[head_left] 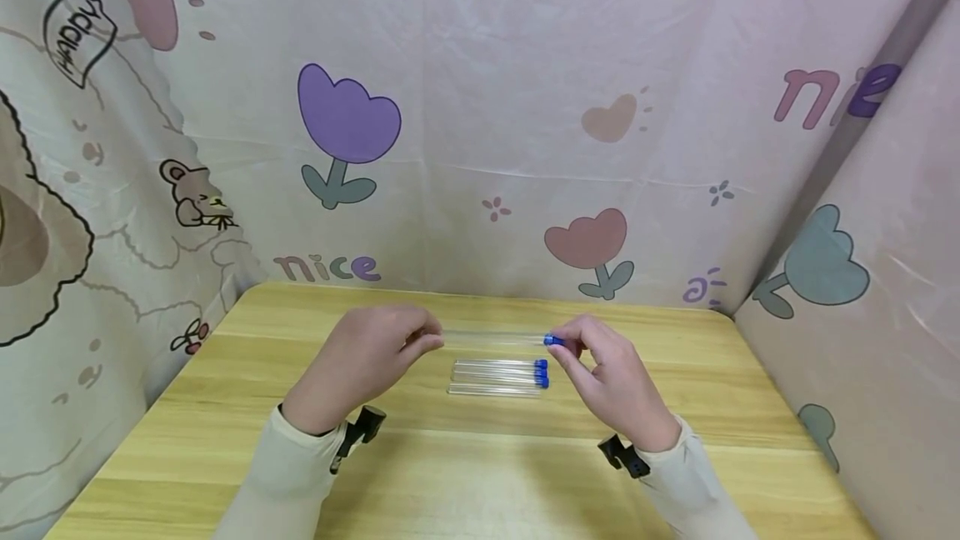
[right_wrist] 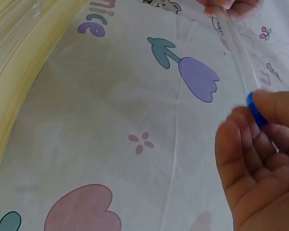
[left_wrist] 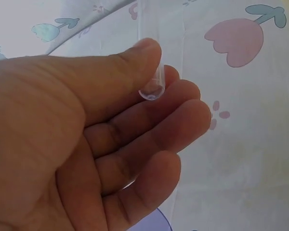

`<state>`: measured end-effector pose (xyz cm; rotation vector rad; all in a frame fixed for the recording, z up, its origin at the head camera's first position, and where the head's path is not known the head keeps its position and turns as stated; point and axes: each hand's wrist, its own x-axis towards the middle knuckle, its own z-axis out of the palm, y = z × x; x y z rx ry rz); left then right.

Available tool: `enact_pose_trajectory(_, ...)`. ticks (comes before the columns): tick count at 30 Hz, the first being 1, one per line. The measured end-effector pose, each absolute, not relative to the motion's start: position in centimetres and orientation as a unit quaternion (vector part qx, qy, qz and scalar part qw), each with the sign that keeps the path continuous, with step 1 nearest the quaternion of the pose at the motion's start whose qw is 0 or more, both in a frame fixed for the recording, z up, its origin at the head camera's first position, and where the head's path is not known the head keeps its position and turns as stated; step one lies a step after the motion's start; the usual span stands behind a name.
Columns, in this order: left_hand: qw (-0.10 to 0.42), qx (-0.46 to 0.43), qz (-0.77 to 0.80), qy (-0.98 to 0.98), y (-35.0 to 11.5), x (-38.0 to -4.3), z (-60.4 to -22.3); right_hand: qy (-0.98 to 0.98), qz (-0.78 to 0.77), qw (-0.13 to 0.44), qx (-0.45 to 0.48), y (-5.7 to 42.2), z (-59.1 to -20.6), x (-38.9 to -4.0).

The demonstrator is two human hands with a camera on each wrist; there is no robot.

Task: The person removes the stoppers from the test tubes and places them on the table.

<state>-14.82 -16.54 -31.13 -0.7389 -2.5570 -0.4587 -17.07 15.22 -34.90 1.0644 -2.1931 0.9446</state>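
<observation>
A clear test tube (head_left: 491, 338) is held level above the table between both hands. My left hand (head_left: 382, 348) pinches its rounded closed end between thumb and forefinger, the other fingers loosely bent, as the left wrist view shows. At the opposite end, my right hand (head_left: 607, 369) pinches the blue cap (right_wrist: 256, 109) between thumb and fingers. The cap sits at the tube's mouth; how far on it is, I cannot tell. Just nearer than the held tube, several more clear test tubes (head_left: 495, 377) lie side by side, with blue caps (head_left: 542, 373) at their right ends. The nearest tube seems to have no cap.
Everything lies on a light wooden table (head_left: 450, 473). A printed curtain (head_left: 480, 107) with flowers and lettering hangs behind the table and along both sides. Black camera mounts are strapped to the left wrist (head_left: 360, 436) and right wrist (head_left: 624, 458).
</observation>
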Motion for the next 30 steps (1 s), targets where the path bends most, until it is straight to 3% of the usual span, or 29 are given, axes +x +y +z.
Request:
enact_pose_trajectory(6, 0.242, -0.273, -0.163, -0.917, -17.06, -14.97, -31.27, -0.804, 0.351, 0.230, 0.421, 15.27, -34.55, -16.83)
enact_pose_trajectory(12, 0.262, -0.282, -0.166, -0.908, -17.26, -15.16, -31.17, -0.796, 0.345, 0.241, 0.435, 15.13, -34.39, -16.93)
enact_pose_trajectory(24, 0.258, -0.294, -0.167, -0.905, -17.25, -15.25, -31.27, -0.792, 0.359, 0.250, 0.426, 15.14, -34.79, -17.22)
enact_pose_trajectory(30, 0.223, -0.260, -0.179, -0.922, -17.01, -15.13, -31.08, -0.795, 0.367, 0.275, 0.398, 14.85, -34.90, -17.05)
